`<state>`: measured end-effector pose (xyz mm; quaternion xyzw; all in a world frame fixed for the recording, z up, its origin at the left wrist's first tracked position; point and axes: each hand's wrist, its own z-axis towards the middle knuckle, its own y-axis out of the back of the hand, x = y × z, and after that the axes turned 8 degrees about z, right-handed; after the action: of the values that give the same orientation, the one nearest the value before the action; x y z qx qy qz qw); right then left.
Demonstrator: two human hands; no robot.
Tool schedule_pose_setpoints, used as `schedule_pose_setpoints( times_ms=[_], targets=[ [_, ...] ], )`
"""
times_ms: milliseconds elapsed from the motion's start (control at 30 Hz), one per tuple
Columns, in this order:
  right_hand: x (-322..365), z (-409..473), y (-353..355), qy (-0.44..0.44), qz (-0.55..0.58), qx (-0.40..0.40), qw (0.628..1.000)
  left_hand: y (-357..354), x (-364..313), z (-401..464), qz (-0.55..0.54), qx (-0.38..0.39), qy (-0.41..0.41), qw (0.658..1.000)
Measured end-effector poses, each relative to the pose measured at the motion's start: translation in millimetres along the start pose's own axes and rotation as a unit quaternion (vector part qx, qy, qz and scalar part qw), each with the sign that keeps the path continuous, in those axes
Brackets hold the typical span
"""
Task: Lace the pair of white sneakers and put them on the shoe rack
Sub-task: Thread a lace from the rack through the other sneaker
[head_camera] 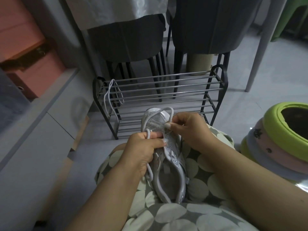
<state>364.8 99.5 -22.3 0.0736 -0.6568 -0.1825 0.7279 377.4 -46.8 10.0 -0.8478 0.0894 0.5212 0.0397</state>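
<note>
Left hand (143,147) grips sneaker (166,157) and lace (150,124) on lap; right hand (188,129) fingers pinch lace.

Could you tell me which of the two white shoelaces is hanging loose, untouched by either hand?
The white shoelace draped over the black metal shoe rack's left end; the other is in both hands at the sneaker.

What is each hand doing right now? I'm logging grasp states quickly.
Left hand: grips the sneaker and a stretch of lace.
Right hand: pinches the lace near the toe.
</note>
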Motion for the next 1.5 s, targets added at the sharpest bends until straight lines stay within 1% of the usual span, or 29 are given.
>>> schedule_pose_setpoints(
  times_ms=[300,433,600,700,833,933,1033,1133,1200,1333,1500],
  targets=[
    [1,0,1,-0.010,-0.004,0.000,1.000,-1,-2,-3,0.006,0.004,0.005,1.000],
    [-1,-1,-2,0.009,-0.047,-0.010,0.999,-1,-2,-3,0.008,0.006,0.006,1.000],
    [0,-1,-5,0.051,-0.098,0.027,0.994,-2,0,-2,0.000,0.027,-0.007,1.000],
    [0,1,-4,0.055,-0.087,0.025,0.994,-2,1,1,-0.006,0.028,-0.006,1.000],
    [1,1,-2,0.010,-0.056,0.026,0.998,2,2,7,-0.028,0.021,0.001,0.999],
    [0,0,-2,-0.028,-0.014,0.040,0.999,10,6,22,0.000,0.034,0.017,0.999],
    [2,0,-2,-0.039,0.004,0.052,0.998,14,3,30,0.020,0.052,0.041,0.998],
    [9,-3,-1,-0.032,0.002,0.089,0.996,15,-3,32,0.019,0.045,0.050,0.998],
    [15,-4,-2,-0.028,-0.004,0.118,0.993,15,-7,33,0.033,0.054,0.053,0.997],
    [18,1,-4,-0.048,-0.086,0.134,0.986,16,-9,36,0.045,0.071,0.054,0.995],
    [21,1,3,-0.094,-0.063,0.145,0.983,17,-3,38,0.067,0.066,0.025,0.995]
  ],
)
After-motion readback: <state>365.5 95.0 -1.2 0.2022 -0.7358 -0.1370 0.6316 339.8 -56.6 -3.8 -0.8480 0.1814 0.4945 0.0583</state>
